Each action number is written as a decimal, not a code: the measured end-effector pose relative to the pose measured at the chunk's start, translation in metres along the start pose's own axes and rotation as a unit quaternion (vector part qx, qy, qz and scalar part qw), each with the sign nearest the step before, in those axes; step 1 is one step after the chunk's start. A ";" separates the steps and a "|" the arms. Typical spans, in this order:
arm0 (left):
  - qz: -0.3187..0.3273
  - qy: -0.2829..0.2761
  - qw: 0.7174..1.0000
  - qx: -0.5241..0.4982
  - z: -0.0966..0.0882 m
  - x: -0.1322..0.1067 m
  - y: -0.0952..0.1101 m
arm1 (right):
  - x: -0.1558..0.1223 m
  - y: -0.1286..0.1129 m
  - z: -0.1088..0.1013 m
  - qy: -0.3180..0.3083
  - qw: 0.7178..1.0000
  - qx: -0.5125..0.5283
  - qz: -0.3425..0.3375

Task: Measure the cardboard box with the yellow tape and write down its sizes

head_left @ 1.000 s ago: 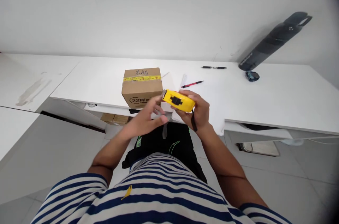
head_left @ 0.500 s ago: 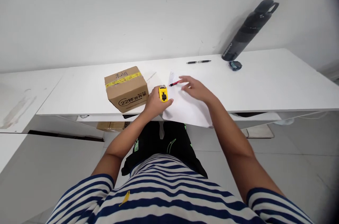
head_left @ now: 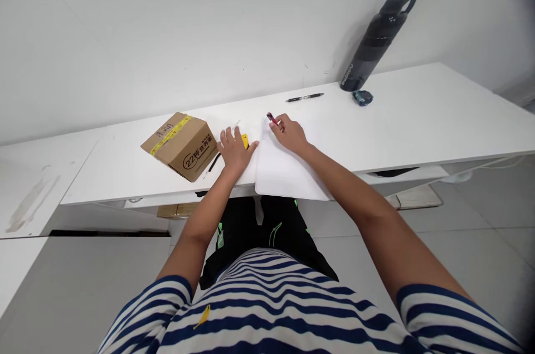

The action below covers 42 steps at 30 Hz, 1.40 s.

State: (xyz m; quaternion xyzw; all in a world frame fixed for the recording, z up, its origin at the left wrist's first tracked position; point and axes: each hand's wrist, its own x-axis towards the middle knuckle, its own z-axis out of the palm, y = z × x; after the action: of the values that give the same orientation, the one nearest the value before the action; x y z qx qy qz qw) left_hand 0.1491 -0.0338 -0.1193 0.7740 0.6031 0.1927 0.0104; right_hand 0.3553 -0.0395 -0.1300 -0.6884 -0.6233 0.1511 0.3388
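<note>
Head view's got the left hand (head_left: 234, 154) with fingers spread over a yellow tape measure (head_left: 245, 140), sitting on the white desk (head_left: 409, 125) between the cardboard box (head_left: 179, 145) and some paper (head_left: 284, 173). The right hand (head_left: 291, 134) is pinching a red pen (head_left: 273, 119) near the paper's far edge, honestly can't tell if it's touching. Black pen (head_left: 295, 99) and dark bottle (head_left: 368, 47) are farther back.

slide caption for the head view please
Right hand holding a red pen over white paper, left hand spread over a yellow tape measure, taped cardboard box nearby.
</note>
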 end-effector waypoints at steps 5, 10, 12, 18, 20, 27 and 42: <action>0.146 -0.022 0.988 -0.037 0.012 -0.016 0.008 | -0.007 -0.012 0.021 0.042 0.956 0.287 0.033; 0.160 -0.034 0.986 -0.028 0.023 -0.022 0.009 | -0.007 -0.012 0.028 -0.001 0.936 0.343 0.073; 0.161 -0.034 0.986 -0.031 0.025 -0.022 0.008 | -0.009 -0.012 0.028 0.015 0.937 0.338 0.088; 0.168 -0.027 0.985 -0.039 0.028 -0.021 0.007 | -0.011 -0.017 0.026 0.029 0.958 0.266 0.101; 0.166 -0.021 0.985 -0.041 0.029 -0.021 0.008 | -0.010 -0.017 0.027 0.030 0.962 0.253 0.100; 0.166 -0.014 0.985 -0.044 0.030 -0.020 0.008 | -0.009 -0.014 0.029 0.014 0.964 0.251 0.086; 0.169 -0.020 0.984 -0.057 0.031 -0.021 0.008 | -0.010 -0.011 0.030 0.029 0.961 0.255 0.098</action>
State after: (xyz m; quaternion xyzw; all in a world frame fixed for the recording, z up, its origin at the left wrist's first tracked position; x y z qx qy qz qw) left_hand 0.1619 -0.0490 -0.1516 0.8668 0.4511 0.2097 0.0338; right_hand 0.3263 -0.0411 -0.1467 -0.6410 -0.4833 0.3179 0.5044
